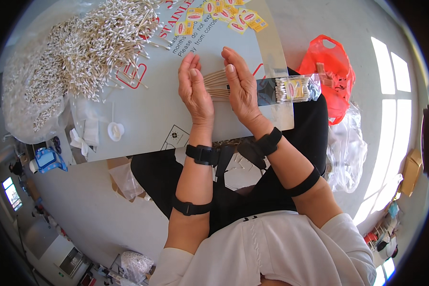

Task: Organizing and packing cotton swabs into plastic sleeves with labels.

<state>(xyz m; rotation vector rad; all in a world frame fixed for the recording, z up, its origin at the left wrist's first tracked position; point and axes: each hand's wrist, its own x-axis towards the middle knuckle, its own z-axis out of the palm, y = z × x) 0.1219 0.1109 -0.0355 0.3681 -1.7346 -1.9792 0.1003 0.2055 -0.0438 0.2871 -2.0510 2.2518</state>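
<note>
Both hands are over the grey tabletop (152, 109), on either side of a row of cotton swabs (217, 85) with thin wooden sticks. My left hand (195, 93) has its palm at the left end of the sticks, fingers stretched out and slightly curved. At the right end my right hand (242, 88) faces it, thumb and fingers extended, covering part of the swabs. Neither hand's fingers wrap round the sticks. Just right of my right hand, a transparent packet of cotton swabs (291, 89) with a yellow label lies beside a dark flat strip (266, 90).
A large heap of loose cotton swabs (100, 43) spills from a plastic bag at the far left. Several yellow label cards (224, 14) lie at the far edge. A small white dish (115, 131) stands near left. A red plastic bag (329, 71) hangs beyond the right edge.
</note>
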